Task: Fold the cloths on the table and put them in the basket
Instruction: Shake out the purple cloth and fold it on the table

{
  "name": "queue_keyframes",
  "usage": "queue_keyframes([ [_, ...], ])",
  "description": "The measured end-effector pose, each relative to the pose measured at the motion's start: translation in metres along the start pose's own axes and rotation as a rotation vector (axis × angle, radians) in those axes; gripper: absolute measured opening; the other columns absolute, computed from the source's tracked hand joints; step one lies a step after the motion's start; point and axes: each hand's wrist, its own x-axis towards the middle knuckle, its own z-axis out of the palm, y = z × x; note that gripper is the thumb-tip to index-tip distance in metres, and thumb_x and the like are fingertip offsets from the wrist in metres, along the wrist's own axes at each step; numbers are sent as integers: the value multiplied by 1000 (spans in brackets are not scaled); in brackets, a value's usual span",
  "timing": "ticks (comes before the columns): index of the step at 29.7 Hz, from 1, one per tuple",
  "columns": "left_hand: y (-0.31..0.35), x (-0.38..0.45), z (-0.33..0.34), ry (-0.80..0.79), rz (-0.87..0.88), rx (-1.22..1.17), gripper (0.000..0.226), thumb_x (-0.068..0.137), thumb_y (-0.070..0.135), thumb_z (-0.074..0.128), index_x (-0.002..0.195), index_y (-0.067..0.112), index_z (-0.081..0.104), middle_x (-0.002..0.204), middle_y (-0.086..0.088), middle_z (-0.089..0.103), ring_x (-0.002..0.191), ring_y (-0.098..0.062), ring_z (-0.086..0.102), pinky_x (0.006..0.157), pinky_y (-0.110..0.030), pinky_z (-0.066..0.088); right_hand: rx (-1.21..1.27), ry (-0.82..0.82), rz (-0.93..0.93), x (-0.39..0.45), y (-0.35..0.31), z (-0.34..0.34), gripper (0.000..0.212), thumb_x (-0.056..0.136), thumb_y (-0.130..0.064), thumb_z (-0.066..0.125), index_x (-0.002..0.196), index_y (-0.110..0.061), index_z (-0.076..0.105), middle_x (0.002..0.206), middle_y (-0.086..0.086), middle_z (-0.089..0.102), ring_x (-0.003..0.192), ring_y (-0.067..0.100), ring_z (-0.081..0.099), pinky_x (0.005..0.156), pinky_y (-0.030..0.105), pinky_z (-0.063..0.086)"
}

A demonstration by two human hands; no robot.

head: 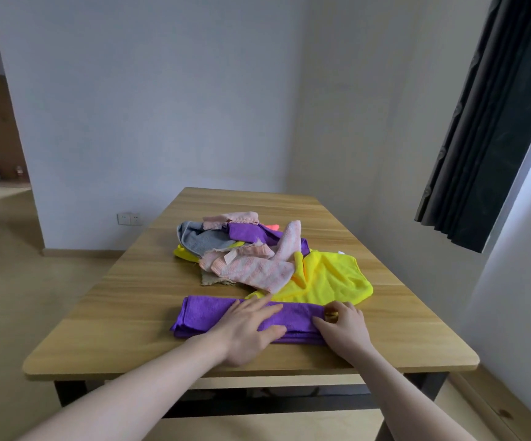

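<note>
Pressing purple cloth (206, 315) near table's (124, 345) front edge | left hand (248, 329) flat, fingers straight | right hand (345, 327) pinching cloth's right end | cloth pile (241, 249) mid-table

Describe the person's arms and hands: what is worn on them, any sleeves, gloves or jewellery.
Both forearms are bare as far as the frame shows, with no sleeves in view. The left hand and the right hand wear no gloves. No watch, bracelet or ring is visible on either.
</note>
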Motion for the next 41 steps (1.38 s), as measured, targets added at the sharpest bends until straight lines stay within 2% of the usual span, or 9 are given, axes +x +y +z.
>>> queue_keyframes([
  [5, -37, -14, -29, 285, -100, 107, 52, 99, 53, 40, 146, 33, 49, 159, 13, 35, 147, -10, 29, 122, -33, 16, 342, 61, 55, 0, 2, -10, 7, 93, -27, 65, 94, -21, 62, 94, -3, 67, 89, 18, 64, 70, 32, 51],
  [12, -84, -23, -20, 337, -413, -17, 44, 93, 57, 46, 130, 37, 60, 133, 10, 58, 125, -18, 50, 107, -37, 39, 527, 168, 175, 2, 5, -12, 20, 99, -35, 61, 114, -25, 54, 103, -3, 63, 90, 12, 62, 76, 38, 59],
  [16, -71, -15, -17, 401, -456, -241, 45, 74, 70, 47, 103, 42, 67, 108, 20, 64, 107, -13, 56, 102, -38, 42, 537, 258, 194, 0, 5, -14, 24, 100, -32, 62, 121, -22, 56, 109, 1, 62, 93, 16, 60, 64, 25, 49],
  [19, -65, -9, -10, 454, -467, -252, 31, 80, 65, 57, 96, 40, 65, 99, 21, 64, 97, -12, 58, 99, -38, 43, 530, 275, 198, 1, 3, -13, 26, 99, -31, 63, 123, -20, 58, 109, 1, 62, 92, 14, 59, 60, 20, 45],
  [23, -71, -9, -7, 468, -461, -228, 19, 82, 53, 63, 88, 35, 62, 89, 19, 66, 92, -14, 61, 95, -39, 47, 515, 231, 206, -1, 3, -15, 30, 95, -23, 63, 125, -21, 60, 105, -2, 63, 86, 5, 60, 57, 19, 45],
  [29, -69, -13, -10, 476, -447, -318, 21, 78, 54, 67, 84, 34, 65, 84, 19, 68, 88, -11, 62, 83, -32, 52, 483, 148, 268, 8, -9, -37, 32, 85, -22, 71, 116, -26, 67, 101, -4, 70, 89, 18, 66, 69, 34, 59],
  [32, -71, -12, -9, 480, -423, -379, 22, 74, 55, 68, 83, 34, 67, 82, 18, 69, 85, -9, 64, 78, -31, 54, 472, 132, 241, 15, -28, -54, 28, 82, -21, 73, 109, -26, 69, 97, -4, 71, 88, 17, 67, 61, 28, 54],
  [37, -74, -13, -7, 502, -400, -439, 25, 69, 56, 69, 82, 36, 70, 81, 19, 70, 82, -6, 65, 77, -31, 55, 430, 38, 180, 16, -67, -59, 18, 77, -22, 77, 94, -24, 72, 92, -5, 73, 85, 15, 68, 69, 30, 57],
  [41, -76, -13, -7, 516, -388, -457, 26, 68, 59, 67, 81, 37, 72, 77, 21, 71, 80, -5, 66, 75, -31, 56, 486, -65, 151, 11, -97, -48, 16, 78, -14, 77, 94, -14, 73, 84, 4, 73, 69, 16, 65, 55, 24, 53],
])
